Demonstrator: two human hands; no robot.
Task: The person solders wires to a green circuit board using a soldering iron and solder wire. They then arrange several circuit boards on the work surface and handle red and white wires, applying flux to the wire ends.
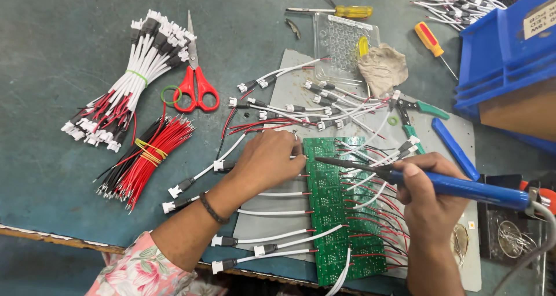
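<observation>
Teal workbench [52, 174] | soldering iron [440, 183] gripped by right hand [425, 200] | left hand [267, 164] pressed flat on green circuit board panel [339, 215] | risk: adjacent red wires [370, 223] scorched by tip.

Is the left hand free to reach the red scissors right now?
Probably yes. The left hand holds nothing and only presses on the green circuit board; the red scissors lie up and to its left, with only loose wires nearby.

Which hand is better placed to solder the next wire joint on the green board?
Right. The right hand holds the blue soldering iron, its tip over the green board. The left hand rests at the board's upper left edge, steadying.
</observation>
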